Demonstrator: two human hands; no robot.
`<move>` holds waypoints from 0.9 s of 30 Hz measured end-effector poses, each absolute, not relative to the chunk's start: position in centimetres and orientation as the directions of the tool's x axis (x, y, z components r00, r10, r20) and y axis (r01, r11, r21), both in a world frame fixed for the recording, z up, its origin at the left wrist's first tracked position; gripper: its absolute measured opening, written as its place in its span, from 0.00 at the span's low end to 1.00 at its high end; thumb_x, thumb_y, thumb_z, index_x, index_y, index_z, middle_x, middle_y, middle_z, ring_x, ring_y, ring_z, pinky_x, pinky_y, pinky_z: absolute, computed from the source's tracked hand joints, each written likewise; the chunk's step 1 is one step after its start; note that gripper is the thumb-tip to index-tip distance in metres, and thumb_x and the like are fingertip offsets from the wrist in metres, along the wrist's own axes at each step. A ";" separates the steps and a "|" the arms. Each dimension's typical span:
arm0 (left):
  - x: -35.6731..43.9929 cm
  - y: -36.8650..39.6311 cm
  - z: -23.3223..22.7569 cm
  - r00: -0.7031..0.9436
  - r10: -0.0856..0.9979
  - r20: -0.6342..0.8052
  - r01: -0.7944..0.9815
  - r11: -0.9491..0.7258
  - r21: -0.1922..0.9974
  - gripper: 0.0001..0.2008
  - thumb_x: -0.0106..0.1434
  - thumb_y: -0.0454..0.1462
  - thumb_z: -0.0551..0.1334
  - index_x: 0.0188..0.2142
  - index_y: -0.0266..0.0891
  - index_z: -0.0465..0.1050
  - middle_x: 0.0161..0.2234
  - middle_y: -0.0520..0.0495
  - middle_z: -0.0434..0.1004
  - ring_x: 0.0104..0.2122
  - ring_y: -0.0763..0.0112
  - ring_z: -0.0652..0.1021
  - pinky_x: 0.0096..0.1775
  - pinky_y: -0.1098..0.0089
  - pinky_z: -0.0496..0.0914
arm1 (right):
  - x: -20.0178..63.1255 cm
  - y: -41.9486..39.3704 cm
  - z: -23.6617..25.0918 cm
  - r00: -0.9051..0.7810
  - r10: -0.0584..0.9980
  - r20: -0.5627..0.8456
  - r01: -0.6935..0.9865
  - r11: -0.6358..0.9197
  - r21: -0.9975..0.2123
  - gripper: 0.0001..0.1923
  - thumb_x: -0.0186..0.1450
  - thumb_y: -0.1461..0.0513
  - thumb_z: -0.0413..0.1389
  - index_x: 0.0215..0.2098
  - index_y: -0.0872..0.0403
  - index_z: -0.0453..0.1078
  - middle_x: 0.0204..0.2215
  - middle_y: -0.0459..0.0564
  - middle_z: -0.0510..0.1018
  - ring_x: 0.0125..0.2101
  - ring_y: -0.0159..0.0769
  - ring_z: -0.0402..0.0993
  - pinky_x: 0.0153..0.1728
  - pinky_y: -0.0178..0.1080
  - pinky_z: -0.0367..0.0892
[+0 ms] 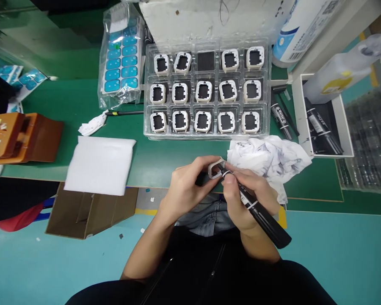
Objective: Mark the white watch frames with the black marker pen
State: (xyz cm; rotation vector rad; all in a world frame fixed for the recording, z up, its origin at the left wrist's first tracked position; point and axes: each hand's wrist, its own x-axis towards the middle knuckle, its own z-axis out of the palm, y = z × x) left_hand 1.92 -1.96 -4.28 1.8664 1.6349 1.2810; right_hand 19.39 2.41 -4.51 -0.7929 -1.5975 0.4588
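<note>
Between the thumb and fingers of my left hand (190,182) is a small white frame (213,171), rounded like a watch case. My right hand (250,195) grips a black marker pen (260,216), its tip against the inside of the frame. Both hands are close together at the table's front edge. Beyond them lies a clear plastic tray (209,137) with several similar white frames in its compartments. One compartment in the back row shows only a dark square (205,61). A crumpled white cloth (266,161) lies just beyond my right hand.
A white foam sheet (98,165) overhangs the table edge at left, above a cardboard box (73,212). Blue stickers (121,61) lie bagged behind it. To the right are a loose marker (281,116), a white box (349,127) holding markers and a spray bottle (335,76). An orange holder (44,137) stands far left.
</note>
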 end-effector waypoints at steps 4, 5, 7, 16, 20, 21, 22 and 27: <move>2.0 -1.9 -4.3 -0.073 0.915 0.397 0.606 -0.275 0.746 0.18 0.80 0.38 0.78 0.65 0.49 0.82 0.49 0.51 0.96 0.41 0.69 0.94 0.46 0.74 0.87 | 19.3 2.4 -4.5 -0.054 0.719 0.693 0.264 0.680 -0.685 0.13 0.75 0.69 0.71 0.53 0.48 0.82 0.43 0.49 0.95 0.43 0.51 0.98 0.41 0.42 0.96; 2.0 -1.9 -4.3 -0.071 0.914 0.399 0.608 -0.278 0.744 0.18 0.80 0.38 0.78 0.65 0.49 0.82 0.49 0.51 0.96 0.41 0.69 0.94 0.45 0.74 0.87 | 19.3 2.4 -4.5 -0.055 0.720 0.692 0.269 0.678 -0.684 0.12 0.75 0.69 0.71 0.53 0.48 0.82 0.43 0.50 0.95 0.43 0.51 0.98 0.41 0.43 0.95; 2.0 -1.9 -4.3 -0.068 0.913 0.401 0.617 -0.278 0.736 0.18 0.80 0.39 0.78 0.65 0.49 0.82 0.49 0.51 0.96 0.41 0.69 0.94 0.45 0.74 0.87 | 19.2 2.4 -4.6 -0.034 0.729 0.684 0.261 0.667 -0.698 0.11 0.76 0.68 0.70 0.52 0.47 0.82 0.43 0.50 0.95 0.43 0.50 0.98 0.42 0.43 0.96; 2.1 -2.0 -4.3 -0.126 0.931 0.343 0.524 -0.231 0.819 0.20 0.75 0.37 0.81 0.63 0.47 0.85 0.52 0.49 0.97 0.46 0.65 0.96 0.50 0.72 0.90 | 19.4 2.1 -5.2 -0.008 0.780 0.626 0.157 0.619 -0.769 0.07 0.78 0.65 0.71 0.50 0.46 0.82 0.40 0.46 0.94 0.41 0.50 0.98 0.42 0.46 0.97; 2.3 -1.9 -3.9 -0.171 0.941 0.291 0.447 -0.189 0.874 0.22 0.71 0.40 0.83 0.61 0.44 0.86 0.49 0.47 0.97 0.44 0.62 0.96 0.48 0.69 0.92 | 19.8 1.8 -5.5 0.001 0.804 0.594 0.082 0.592 -0.802 0.07 0.78 0.64 0.71 0.51 0.46 0.82 0.39 0.46 0.94 0.41 0.53 0.98 0.44 0.53 0.98; 2.3 -1.9 -3.9 -0.178 0.942 0.286 0.442 -0.183 0.878 0.23 0.71 0.40 0.84 0.61 0.44 0.86 0.48 0.47 0.97 0.44 0.62 0.96 0.48 0.69 0.93 | 19.9 1.8 -5.6 -0.002 0.805 0.593 0.071 0.592 -0.803 0.08 0.78 0.64 0.71 0.51 0.46 0.82 0.39 0.45 0.94 0.41 0.53 0.98 0.46 0.55 0.98; 2.3 -1.9 -3.8 -0.181 0.942 0.282 0.439 -0.179 0.880 0.23 0.70 0.40 0.84 0.61 0.44 0.86 0.48 0.47 0.97 0.44 0.62 0.96 0.48 0.69 0.93 | 19.9 1.8 -5.6 -0.004 0.805 0.593 0.061 0.592 -0.804 0.08 0.78 0.64 0.71 0.51 0.46 0.81 0.39 0.45 0.94 0.41 0.52 0.98 0.47 0.56 0.98; 2.3 -1.8 -3.6 -0.185 0.943 0.277 0.437 -0.174 0.883 0.24 0.69 0.41 0.85 0.61 0.44 0.86 0.48 0.47 0.97 0.44 0.61 0.96 0.49 0.68 0.93 | 20.2 1.9 -5.4 -0.011 0.809 0.587 0.041 0.587 -0.808 0.08 0.77 0.64 0.72 0.52 0.46 0.82 0.37 0.45 0.93 0.41 0.54 0.98 0.48 0.57 0.99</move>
